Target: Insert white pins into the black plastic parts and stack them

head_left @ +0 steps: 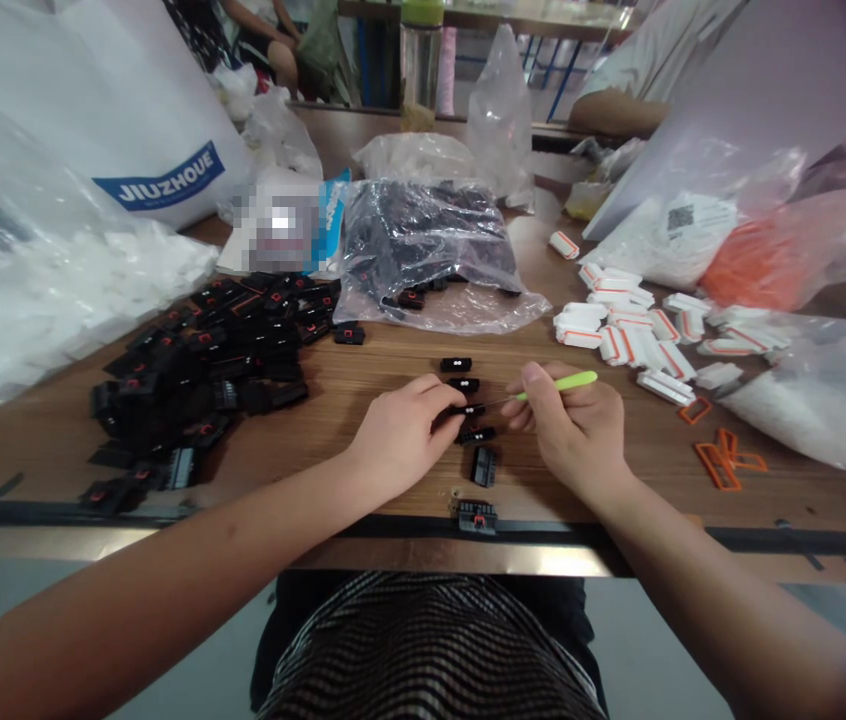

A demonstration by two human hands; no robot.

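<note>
My left hand (400, 430) pinches a small black plastic connector housing (472, 410) on the wooden table. Between the fingers of my right hand (577, 425) is a thin pick with a bright green handle (569, 383); its metal tip points left at that housing, and I cannot tell whether they touch. The housing belongs to a short column of black pieces: two lie beyond it, and a tilted one (478, 435) is just nearer. Closer to me lie a ribbed black piece (483, 466) and another with a red part (477, 516) at the table's edge.
Left is a heap of black housings (243, 340); a clear bag of black parts (430, 240) lies behind. To the right are white pieces with orange strips (637, 335), loose orange frames (719, 470) and bags of white parts (828, 400). A bottle (421, 70) stands at the back.
</note>
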